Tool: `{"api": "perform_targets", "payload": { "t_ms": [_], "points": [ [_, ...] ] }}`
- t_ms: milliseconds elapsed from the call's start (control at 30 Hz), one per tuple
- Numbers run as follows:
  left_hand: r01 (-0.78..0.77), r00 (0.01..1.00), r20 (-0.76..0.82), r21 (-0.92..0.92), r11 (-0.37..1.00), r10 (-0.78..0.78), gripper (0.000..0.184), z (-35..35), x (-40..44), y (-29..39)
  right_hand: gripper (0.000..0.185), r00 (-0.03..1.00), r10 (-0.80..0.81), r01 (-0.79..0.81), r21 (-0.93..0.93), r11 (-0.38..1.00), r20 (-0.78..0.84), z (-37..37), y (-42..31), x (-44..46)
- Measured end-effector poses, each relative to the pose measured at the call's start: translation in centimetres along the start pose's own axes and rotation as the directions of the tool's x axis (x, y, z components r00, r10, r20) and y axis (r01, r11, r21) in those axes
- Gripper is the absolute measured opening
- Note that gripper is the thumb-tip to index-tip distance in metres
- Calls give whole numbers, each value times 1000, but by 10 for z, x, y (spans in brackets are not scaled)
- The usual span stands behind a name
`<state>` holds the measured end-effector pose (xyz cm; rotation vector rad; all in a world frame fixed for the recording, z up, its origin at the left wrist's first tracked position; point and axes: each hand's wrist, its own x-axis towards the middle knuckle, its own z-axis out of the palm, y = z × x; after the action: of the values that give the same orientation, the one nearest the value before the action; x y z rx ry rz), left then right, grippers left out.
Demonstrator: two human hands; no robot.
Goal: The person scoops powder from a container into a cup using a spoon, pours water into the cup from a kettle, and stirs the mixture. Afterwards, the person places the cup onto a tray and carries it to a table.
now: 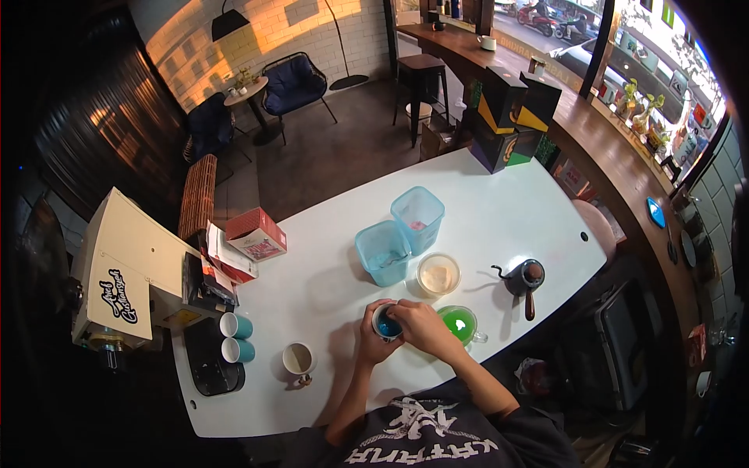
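My left hand (371,342) is wrapped round a small cup (380,310) with blue liquid (387,327) inside. My right hand (422,328) is closed at the cup's rim, its fingertips over the opening; whatever they pinch is hidden. Just right of that hand stands a clear glass cup of green liquid (456,321), partly behind the wrist. A round tub with pale contents (438,275) sits beyond my hands. Behind it are two translucent blue plastic containers (382,251), side by side. To the left a mug with a pale inside (298,359) stands apart.
On the white table (312,257) a black gooseneck kettle (523,278) stands at right, and dark boxes (507,117) at the far end. A cream grinder (125,273), two teal cups (237,350) on a black tray (207,366) and a red box (256,233) line the left side.
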<state>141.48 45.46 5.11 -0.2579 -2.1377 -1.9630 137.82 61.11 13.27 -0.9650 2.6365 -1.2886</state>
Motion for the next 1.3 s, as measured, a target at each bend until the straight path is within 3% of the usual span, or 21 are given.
{"api": "perform_targets", "payload": {
  "t_ms": [200, 400, 633, 900, 1133, 1300],
  "points": [
    [-4, 1000, -7, 28, 1000, 4, 75, 0, 0, 3, 25, 989, -36, 36, 1, 999, 145, -12, -1, -4],
    [-17, 999, 32, 18, 1000, 16, 78, -3, -1, -6, 22, 999, 20, -16, -109, 994, 42, -11, -5, 2],
    [39, 999, 18, -17, 999, -38, 78, -3, -4, -10, 21, 1000, 26, -26, -34, 999, 3, 2, -1, 6],
    [-26, 999, 39, 38, 999, 24, 82, -2, 0, -3, 16, 976, -29, 33, -16, 999, 214, -6, -7, 2],
    [42, 999, 27, 85, 995, -45, 80, -3, 0, 5, 19, 985, -16, 28, -69, 997, 173, -22, -10, 0],
    [7, 1000, 19, 141, 990, -10, 77, -3, 2, 9, 21, 997, -53, 58, -91, 994, 64, -18, -4, 5]
  ]
}}
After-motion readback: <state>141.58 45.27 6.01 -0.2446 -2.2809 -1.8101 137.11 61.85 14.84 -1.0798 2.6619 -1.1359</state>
